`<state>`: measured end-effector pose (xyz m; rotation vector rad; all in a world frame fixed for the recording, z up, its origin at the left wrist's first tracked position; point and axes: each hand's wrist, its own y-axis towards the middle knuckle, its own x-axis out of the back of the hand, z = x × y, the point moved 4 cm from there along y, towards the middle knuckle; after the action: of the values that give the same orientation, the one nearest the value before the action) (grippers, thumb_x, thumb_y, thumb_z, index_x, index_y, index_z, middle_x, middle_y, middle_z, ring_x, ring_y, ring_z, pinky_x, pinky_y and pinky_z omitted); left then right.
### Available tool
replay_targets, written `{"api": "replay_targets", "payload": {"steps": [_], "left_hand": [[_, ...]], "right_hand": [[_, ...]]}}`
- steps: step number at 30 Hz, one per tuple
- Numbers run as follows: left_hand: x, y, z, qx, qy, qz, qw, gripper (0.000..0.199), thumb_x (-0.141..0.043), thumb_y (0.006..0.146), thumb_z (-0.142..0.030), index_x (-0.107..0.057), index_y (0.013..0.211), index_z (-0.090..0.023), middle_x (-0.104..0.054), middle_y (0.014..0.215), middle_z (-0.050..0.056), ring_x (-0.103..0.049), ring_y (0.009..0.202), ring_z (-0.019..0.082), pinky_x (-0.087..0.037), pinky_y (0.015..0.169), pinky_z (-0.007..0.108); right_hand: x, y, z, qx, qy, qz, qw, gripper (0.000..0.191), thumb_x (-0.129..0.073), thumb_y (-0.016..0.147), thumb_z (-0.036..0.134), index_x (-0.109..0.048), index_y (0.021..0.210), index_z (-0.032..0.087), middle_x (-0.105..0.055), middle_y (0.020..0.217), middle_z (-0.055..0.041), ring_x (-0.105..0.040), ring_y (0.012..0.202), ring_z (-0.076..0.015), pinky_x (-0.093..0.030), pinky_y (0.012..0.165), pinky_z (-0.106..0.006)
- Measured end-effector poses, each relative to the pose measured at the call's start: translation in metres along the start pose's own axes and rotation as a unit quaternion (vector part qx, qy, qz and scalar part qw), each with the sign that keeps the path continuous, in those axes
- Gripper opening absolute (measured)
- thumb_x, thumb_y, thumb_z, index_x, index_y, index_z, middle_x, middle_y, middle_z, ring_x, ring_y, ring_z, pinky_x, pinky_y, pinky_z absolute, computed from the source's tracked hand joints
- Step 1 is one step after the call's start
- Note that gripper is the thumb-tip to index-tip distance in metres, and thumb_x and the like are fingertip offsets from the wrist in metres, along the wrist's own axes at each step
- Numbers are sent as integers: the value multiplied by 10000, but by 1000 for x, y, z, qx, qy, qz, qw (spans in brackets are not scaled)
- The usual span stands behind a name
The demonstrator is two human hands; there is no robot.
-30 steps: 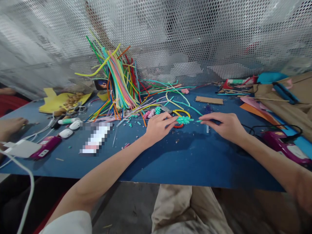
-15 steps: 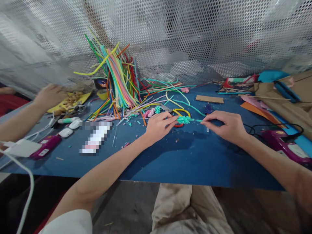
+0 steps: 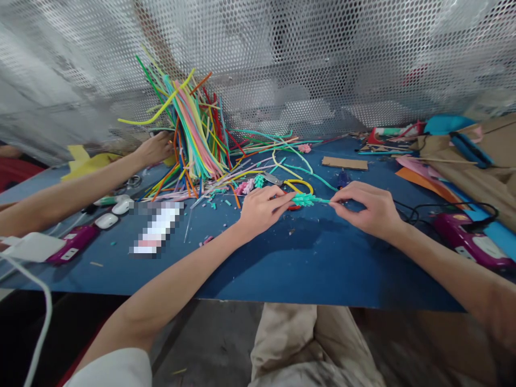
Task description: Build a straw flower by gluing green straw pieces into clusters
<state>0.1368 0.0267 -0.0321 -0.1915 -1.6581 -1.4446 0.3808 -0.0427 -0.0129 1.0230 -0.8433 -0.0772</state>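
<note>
A: Item one, and its place?
B: Teal fuzzy sprig (image 3: 305,200), between the two hands, in front of scissors (image 3: 299,186) with a yellow handle. A thin teal piece (image 3: 323,201) meets its right tip.

A: Fingers?
B: Left hand (image 3: 261,214): thumb and forefinger pressed together on the sprig's left end. Right hand (image 3: 365,209): thumb and forefinger pinched, no gap seen, on the thin piece's outer end.

A: Room around them?
B: Near side: blue tabletop (image 3: 258,277) runs between the forearms to its front edge, trousers (image 3: 306,344) beyond. Far side: a dark blue item, kind unclear (image 3: 343,180), just past the right fingertips; a cardboard strip (image 3: 344,163) farther back.

A: Outer limits?
B: Left rear, an upright bundle of coloured stems (image 3: 197,134), a co-worker's hand (image 3: 155,149) just beside it. Right, a purple device (image 3: 470,242) near the right forearm. Rear, a perforated metal panel (image 3: 322,64) bounding the table.
</note>
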Motion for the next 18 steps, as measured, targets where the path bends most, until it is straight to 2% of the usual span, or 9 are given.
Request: {"api": "replay_targets", "payload": {"steps": [7,18], "left_hand": [[1,1,-5,-17,9,-7,1000,240,-657,954,-344,-720,1179,-290,-706,886,-15,-618,759,98,-437,690,256],[3,1,-12,-7,8,14,1000,258,-615,977,-389,-717,1195,-298,-710,889,-7,-627,749,98,-450,704,254]], "right_hand": [[-5,1,2,29,0,9,1000,119,-706,864,144,-687,910,251,-753,858,2,-688,798,-170,-569,777,-329],[-7,0,5,75,-17,35,996,154,-736,829,117,-703,911,243,-746,847,-5,-656,771,-166,-568,746,-324]]}}
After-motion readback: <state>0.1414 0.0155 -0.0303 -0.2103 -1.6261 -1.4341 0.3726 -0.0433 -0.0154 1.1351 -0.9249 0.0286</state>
